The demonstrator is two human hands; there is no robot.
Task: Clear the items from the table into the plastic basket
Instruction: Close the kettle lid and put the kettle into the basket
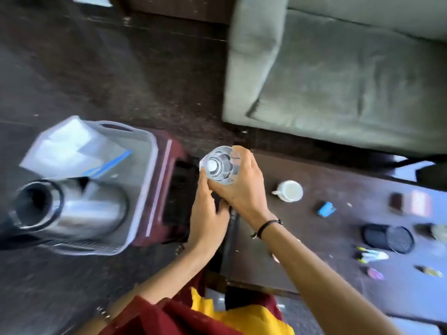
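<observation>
My right hand (pixel 242 184) grips a clear plastic bottle with a white cap (pixel 219 165), held upright above the table's left end. My left hand (pixel 208 209) reaches up under the bottle, its fingers touching the bottle's lower side. The translucent plastic basket (pixel 147 170) stands on a dark red stool (pixel 169 189) left of the table; a steel kettle (pixel 72 209) and white papers (pixel 65 151) lie inside it. On the dark table (pixel 326 238) remain a white mug (pixel 290 191), a blue object (pixel 326 209), a black mesh pen holder (pixel 387 238) on its side, and markers (pixel 372 256).
A grey sofa (pixel 338 81) stands beyond the table. A small box (pixel 411 204) and other small items (pixel 430 272) lie at the table's right end. Dark floor (pixel 96 68) surrounds the stool. My red and yellow clothing (pixel 217 315) fills the bottom.
</observation>
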